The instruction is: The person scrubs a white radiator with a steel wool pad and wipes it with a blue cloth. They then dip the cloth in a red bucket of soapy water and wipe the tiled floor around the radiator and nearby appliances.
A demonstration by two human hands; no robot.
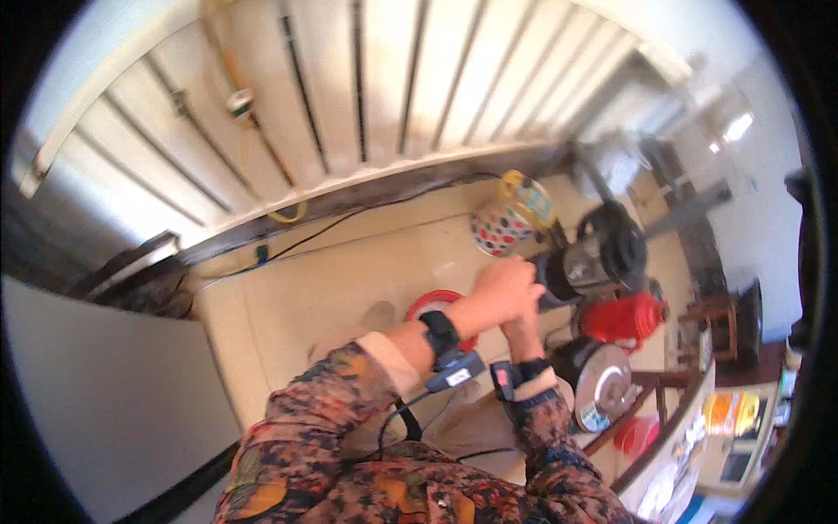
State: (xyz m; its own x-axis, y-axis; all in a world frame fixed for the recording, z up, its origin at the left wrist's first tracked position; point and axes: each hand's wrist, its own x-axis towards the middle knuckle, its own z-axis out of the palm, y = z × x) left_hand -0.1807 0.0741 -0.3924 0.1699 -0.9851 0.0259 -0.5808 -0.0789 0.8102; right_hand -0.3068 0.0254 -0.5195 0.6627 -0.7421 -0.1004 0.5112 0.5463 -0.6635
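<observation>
My left hand [504, 285] and my right hand [522, 321] are together in front of me, the left overlapping the right. Blur and overlap hide the fingers, so I cannot tell whether either holds anything. Both wrists wear black straps, and a dark device [455, 373] with a cable hangs by the left forearm. Partly hidden below that forearm is a red-rimmed basin [437, 298] on the floor. Just beyond my hands stand a spotted container [501, 226] with a yellow item [530, 200] at its top and a blurred dark stove-like object [573, 272].
A red thermos flask [622, 318] and a round metal lid-like disc [605, 386] lie to the right. The table [655, 452] at lower right bears a yellow tub [730, 412]. A slatted white panel [386, 85] spans the far side; a black cable [327, 232] runs before it.
</observation>
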